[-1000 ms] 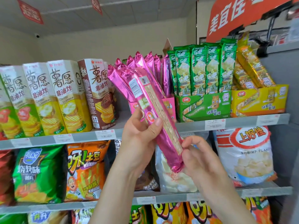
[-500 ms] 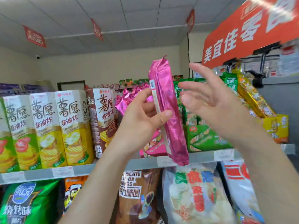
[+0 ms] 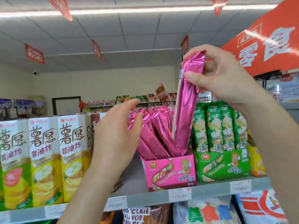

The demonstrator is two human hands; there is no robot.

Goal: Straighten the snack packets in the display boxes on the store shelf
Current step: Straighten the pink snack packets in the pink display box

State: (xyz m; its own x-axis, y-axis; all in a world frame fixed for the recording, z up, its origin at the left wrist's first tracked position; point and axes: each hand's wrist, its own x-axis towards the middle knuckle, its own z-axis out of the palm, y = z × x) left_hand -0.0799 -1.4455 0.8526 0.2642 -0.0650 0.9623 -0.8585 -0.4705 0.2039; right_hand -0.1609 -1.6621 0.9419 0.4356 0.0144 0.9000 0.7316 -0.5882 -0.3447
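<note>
Shelf (image 3: 145,199) w/ pink box (image 3: 171,172), tiled ceiling (image 3: 129,38)

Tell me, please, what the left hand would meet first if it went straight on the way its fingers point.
Probably the tops of the leaning pink packets in the pink display box; the left hand looks almost on them, though depth is unclear.

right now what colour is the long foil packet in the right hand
The long foil packet is shiny magenta pink, best in head view.
</note>
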